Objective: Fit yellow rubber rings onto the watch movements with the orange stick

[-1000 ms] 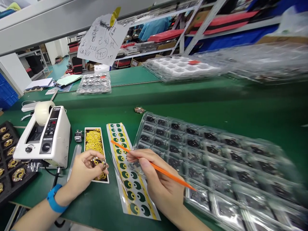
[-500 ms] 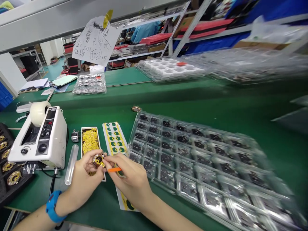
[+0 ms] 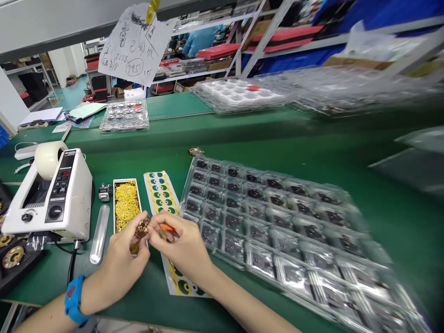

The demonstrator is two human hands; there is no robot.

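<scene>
Standing leftmost on the green bench (image 3: pixel 312 152) is a white tape dispenser machine (image 3: pixel 48 194), then a narrow white box of yellow rings (image 3: pixel 125 203). Above that box the left hand (image 3: pixel 123 263) pinches a small round brass-coloured part (image 3: pixel 142 227) in its fingertips, and the right hand (image 3: pixel 183 247), closed around a thin orange stick (image 3: pixel 167 227), touches it; rightward lies a clear blister tray of dark parts (image 3: pixel 277 217).

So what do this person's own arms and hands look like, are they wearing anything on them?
Both hands are bare, with no gloves or finger cots. The left hand has a bright blue band round its wrist, like a watch or strap, with what looks like a small reddish mark on it. The right hand has nothing on its wrist. Both forearms are uncovered as far as the picture shows, with no sleeves.
</scene>
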